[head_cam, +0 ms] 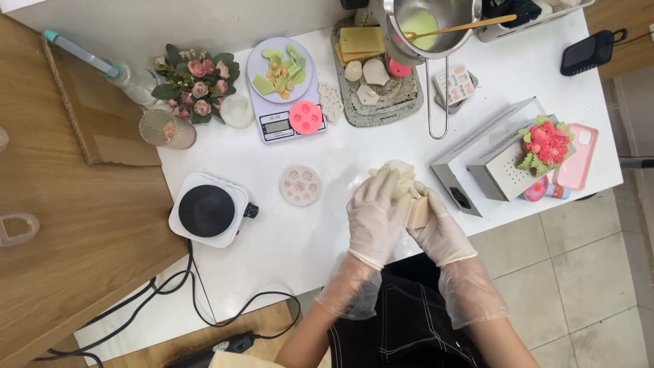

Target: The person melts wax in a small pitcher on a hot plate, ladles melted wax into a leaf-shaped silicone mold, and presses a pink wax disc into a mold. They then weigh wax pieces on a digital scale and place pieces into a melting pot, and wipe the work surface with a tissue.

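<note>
Both hands are wearing clear plastic gloves and working together over the white tabletop (320, 232), near its front edge. Left hand (374, 218) is lying palm-down, fingers spread, pressing over a pale cream lump (402, 172) that is poking out past the fingertips. Right hand (439, 232) is gripping a small beige block (418, 212) from the side, thumb on top; the block is touching the left hand and sitting just below the cream lump. Can't tell whether lump and block are one piece or two.

Around them:
- Round pink mould (300, 185) with flower shapes, lying flat just left of the hands.
- Small white hot plate (207, 210) with a black disc, further left, its cable trailing off the tabletop.
- Kitchen scale (285, 92) at the back, carrying a plate of green and yellow bits and a bright pink round mould (306, 117).
- Grey tray (381, 88) with yellow slabs and white pieces, beside the scale.
- Steel pot (429, 24) with pale green liquid and a wooden stick resting across it.
- Silver metal box (490, 160) to the right of the hands, a red-and-green flower piece (545, 144) sitting on top.
- Pink rose bouquet (196, 82) at the back left.
</note>
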